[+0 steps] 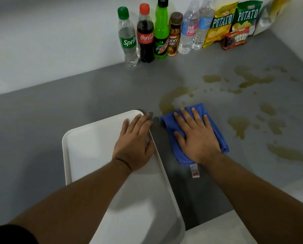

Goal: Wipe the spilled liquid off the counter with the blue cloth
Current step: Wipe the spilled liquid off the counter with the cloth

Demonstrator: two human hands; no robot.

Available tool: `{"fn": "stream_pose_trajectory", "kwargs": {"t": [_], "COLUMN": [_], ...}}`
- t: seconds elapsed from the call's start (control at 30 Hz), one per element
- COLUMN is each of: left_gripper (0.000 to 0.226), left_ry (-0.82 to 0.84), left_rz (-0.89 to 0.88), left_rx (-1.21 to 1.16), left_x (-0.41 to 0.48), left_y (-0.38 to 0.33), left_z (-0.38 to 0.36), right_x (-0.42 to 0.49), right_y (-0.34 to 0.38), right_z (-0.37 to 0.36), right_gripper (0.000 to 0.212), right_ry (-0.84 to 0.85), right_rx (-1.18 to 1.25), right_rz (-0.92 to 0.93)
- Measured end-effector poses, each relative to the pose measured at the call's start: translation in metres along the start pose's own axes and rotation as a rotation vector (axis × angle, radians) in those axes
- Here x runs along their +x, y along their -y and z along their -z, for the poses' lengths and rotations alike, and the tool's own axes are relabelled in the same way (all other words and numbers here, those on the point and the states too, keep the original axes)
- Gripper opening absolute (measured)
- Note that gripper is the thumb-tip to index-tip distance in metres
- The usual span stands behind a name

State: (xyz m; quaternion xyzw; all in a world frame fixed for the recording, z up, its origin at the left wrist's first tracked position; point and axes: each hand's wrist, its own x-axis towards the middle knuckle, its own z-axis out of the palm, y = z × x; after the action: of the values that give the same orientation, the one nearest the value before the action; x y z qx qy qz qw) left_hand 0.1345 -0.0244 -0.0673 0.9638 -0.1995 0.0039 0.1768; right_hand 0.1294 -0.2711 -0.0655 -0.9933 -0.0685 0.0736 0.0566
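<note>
Tray (94, 147) on counter (41, 120), 7 o'clock. L hand (135, 143) flat, fingers straight, resting on tray's right rim. R hand (196, 136) flat, fingers spread, pressing cloth (215, 131) at ctr. Spill (168, 101) meets cloth at 11 o'clock; further patches 1–4 o'clock.

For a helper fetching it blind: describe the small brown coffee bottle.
On the grey counter, six bottles line the white wall. The small brown coffee bottle is fourth from the left, between the tall bright-green soda bottle and a clear water bottle. It alone is short, with a brown cap.
</note>
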Motion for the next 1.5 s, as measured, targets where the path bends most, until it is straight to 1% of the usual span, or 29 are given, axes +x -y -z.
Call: {"fn": "stream_pose_trajectory", "kwargs": {"t": [0.1,0.17,0.27,0.37,0.47,0.53,0.63,0.77,0.9,1.0,1.07,1.2,1.33,1.4,1.5], "left_gripper": [0.064,0.065,0.059,0.053,0.054,0.056,0.057,0.057,0.058,0.058,0.058,0.061,0.061,0.06,0.061], "left_ry": [-0.025,-0.054,-0.122,-0.145,-0.114,-0.078,-0.059,-0.063,-0.068,-0.066,-0.051,-0.004,0.005,0.005,0.007], "left_rz": [0.019,0.014,-0.059,-0.093,-0.073,-0.043,-0.038,-0.04,-0.03,-0.022,-0.014,0.004,0.002,0.003,-0.002], "left_rx": [-0.026,-0.041,0.015,0.065,0.067,0.073,0.092,0.067,0.052,0.048,0.049,0.042,0.041,0.045,0.046], "left_x": [0.001,0.004,0.017,0.036,0.056,0.063,0.063,0.063,0.064,0.063,0.064,0.064,0.064,0.063,0.067], "left_y": [0.0,0.002,0.012,0.023,0.029,0.032,0.036,0.04,0.04,0.039,0.038,0.039,0.04,0.041,0.042], "left_z": [0.002,0.004,0.009,0.015,0.017,0.017,0.012,0.008,0.007,0.009,0.01,0.011,0.01,0.009,0.008], "right_x": [-0.01,-0.026,-0.04,-0.029,-0.002,0.015,0.024,0.001,-0.013,0.01,0.032,0.059,0.037,0.019,0.018], "right_y": [-0.004,-0.001,0.012,0.024,0.028,0.024,0.01,0.003,0.022,0.032,0.031,0.015,0.007,0.015,0.028], "right_z": [-0.005,-0.011,-0.016,-0.014,-0.008,-0.004,-0.001,-0.006,-0.012,-0.008,-0.003,0.004,-0.002,-0.006,-0.009], "right_gripper": [0.07,0.071,0.068,0.065,0.065,0.066,0.068,0.072,0.07,0.067,0.067,0.066,0.069,0.07,0.068], "right_ry": [-0.012,-0.01,0.027,0.047,0.035,0.024,0.013,-0.019,0.033,0.031,0.018,-0.001,-0.016,-0.008,0.02], "right_rx": [-0.016,-0.032,-0.041,-0.038,-0.031,-0.025,-0.012,-0.021,-0.024,-0.028,-0.025,-0.009,-0.013,-0.016,-0.007], "right_rz": [-0.108,-0.148,-0.094,-0.038,0.007,0.0,-0.056,-0.135,-0.068,-0.01,-0.002,-0.078,-0.201,-0.185,-0.073]}}
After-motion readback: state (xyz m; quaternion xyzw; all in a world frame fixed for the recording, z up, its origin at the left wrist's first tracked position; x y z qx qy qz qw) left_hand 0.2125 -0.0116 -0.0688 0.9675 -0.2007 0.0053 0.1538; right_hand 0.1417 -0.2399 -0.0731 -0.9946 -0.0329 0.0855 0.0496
